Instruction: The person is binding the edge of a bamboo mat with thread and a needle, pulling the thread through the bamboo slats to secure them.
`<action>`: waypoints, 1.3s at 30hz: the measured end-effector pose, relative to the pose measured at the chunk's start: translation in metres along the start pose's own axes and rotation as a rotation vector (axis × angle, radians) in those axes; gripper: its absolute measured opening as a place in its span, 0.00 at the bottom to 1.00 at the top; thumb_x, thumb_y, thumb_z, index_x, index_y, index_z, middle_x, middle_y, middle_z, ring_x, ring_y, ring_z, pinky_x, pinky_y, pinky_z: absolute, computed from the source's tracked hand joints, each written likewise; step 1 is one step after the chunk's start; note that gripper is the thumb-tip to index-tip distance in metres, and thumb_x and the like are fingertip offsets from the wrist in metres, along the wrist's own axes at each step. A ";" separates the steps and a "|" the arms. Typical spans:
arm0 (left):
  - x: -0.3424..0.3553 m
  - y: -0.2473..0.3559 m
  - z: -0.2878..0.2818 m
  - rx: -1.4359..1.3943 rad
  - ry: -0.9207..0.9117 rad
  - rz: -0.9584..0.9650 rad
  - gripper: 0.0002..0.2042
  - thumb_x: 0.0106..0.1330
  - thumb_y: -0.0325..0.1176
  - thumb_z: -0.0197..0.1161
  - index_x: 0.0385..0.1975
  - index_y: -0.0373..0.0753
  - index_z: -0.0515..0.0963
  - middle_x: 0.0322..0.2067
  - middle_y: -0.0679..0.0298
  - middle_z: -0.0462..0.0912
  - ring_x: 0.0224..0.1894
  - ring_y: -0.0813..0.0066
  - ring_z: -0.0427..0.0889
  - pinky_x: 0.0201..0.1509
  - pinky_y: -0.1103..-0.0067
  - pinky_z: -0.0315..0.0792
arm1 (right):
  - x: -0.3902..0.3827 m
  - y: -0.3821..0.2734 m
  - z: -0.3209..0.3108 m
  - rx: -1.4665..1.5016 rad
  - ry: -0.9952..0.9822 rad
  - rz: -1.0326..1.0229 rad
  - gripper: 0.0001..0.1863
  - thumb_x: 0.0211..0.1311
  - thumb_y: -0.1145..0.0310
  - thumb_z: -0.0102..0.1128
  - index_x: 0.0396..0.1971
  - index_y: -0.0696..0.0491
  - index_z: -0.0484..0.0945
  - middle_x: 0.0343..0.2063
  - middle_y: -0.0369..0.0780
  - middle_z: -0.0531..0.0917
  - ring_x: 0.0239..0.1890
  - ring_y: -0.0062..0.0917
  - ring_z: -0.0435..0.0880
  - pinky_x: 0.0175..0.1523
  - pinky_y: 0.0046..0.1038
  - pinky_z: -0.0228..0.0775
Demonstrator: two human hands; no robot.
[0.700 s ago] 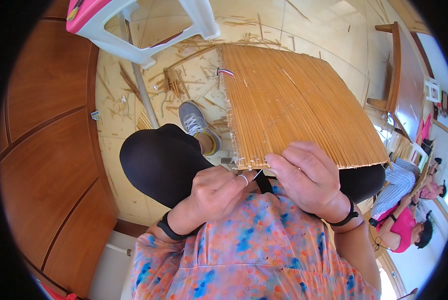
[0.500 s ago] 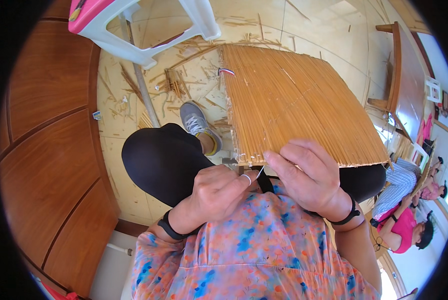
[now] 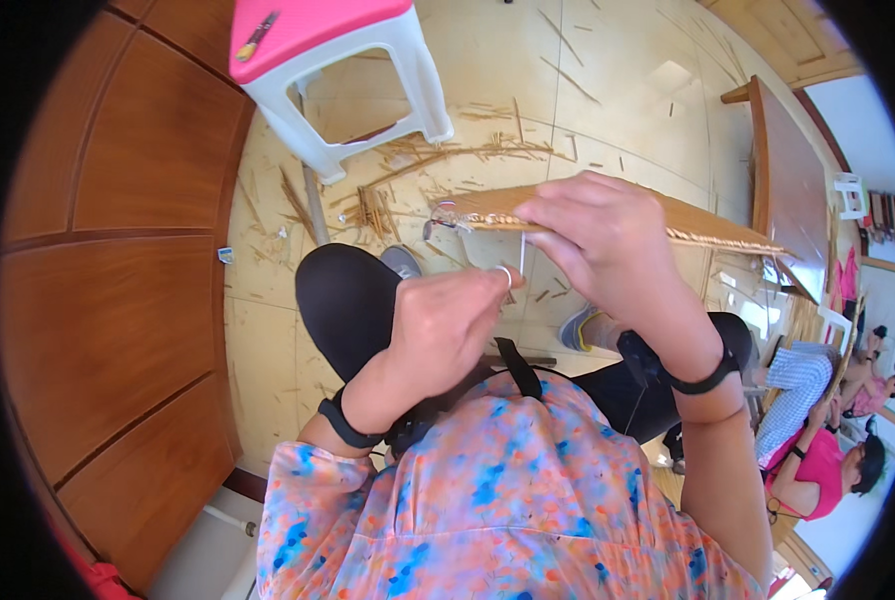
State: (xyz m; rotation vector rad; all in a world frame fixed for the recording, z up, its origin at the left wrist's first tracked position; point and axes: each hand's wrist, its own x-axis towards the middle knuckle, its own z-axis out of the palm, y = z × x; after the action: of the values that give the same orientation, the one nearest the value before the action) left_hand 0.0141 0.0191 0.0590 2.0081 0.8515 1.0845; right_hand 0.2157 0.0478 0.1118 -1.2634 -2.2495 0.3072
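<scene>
A stiff brown mat of thin straw-like stalks (image 3: pixel 698 222) is held up in front of me, seen almost edge-on, its near edge pale with cut ends. My right hand (image 3: pixel 603 235) grips that edge near its left part, thumb below and fingers above. From there a taut white string (image 3: pixel 524 252) runs down to my left hand (image 3: pixel 451 325), whose closed fingers pinch it. A ring is on that hand. At the mat's left corner hangs a small striped ribbon (image 3: pixel 430 229).
Loose stalks (image 3: pixel 376 212) litter the tiled floor beyond my knees. A pink-topped white stool (image 3: pixel 318 40) with a brush (image 3: pixel 258 36) on it stands far left, by wooden cabinets (image 3: pixel 138 290). At right are a wooden table (image 3: pixel 788 180) and a seated person in pink (image 3: pixel 813 475).
The mat has lifted off my lap and tilted from face-on to nearly edge-on. Both hands have risen, my right hand most, and the string between them is longer.
</scene>
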 end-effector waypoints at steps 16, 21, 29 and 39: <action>-0.059 0.025 -0.083 -0.409 0.379 -0.671 0.08 0.72 0.25 0.52 0.40 0.30 0.79 0.53 0.60 0.76 0.21 0.87 0.71 0.31 0.85 0.74 | 0.065 0.064 0.029 0.084 0.040 0.031 0.11 0.50 0.75 0.71 0.36 0.59 0.85 0.32 0.44 0.85 0.31 0.32 0.85 0.39 0.27 0.78; -0.112 0.059 -0.146 -0.304 0.579 -0.443 0.08 0.71 0.22 0.50 0.37 0.29 0.78 0.57 0.54 0.73 0.37 0.74 0.83 0.45 0.77 0.79 | 0.074 0.074 0.027 0.114 0.060 0.133 0.12 0.48 0.70 0.73 0.34 0.57 0.86 0.31 0.47 0.85 0.31 0.38 0.84 0.41 0.32 0.77; -0.206 0.093 -0.225 -0.525 0.536 -0.519 0.10 0.68 0.20 0.50 0.22 0.34 0.71 0.12 0.69 0.66 0.12 0.84 0.60 0.17 0.83 0.60 | 0.092 0.104 0.016 -0.016 0.068 0.132 0.12 0.48 0.69 0.72 0.35 0.55 0.86 0.31 0.47 0.86 0.32 0.39 0.85 0.40 0.32 0.77; -0.369 0.047 -0.321 -0.308 0.498 -0.950 0.06 0.64 0.22 0.56 0.29 0.29 0.80 0.12 0.67 0.72 0.11 0.82 0.64 0.19 0.82 0.66 | 0.104 0.123 -0.023 -0.015 0.036 0.259 0.13 0.51 0.68 0.73 0.37 0.55 0.86 0.31 0.45 0.87 0.31 0.30 0.86 0.39 0.28 0.77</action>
State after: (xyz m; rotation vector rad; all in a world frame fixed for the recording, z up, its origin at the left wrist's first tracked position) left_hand -0.4167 -0.2165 0.0742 0.8620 1.5546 1.0306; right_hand 0.2738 0.1996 0.1119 -1.5583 -2.0623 0.3588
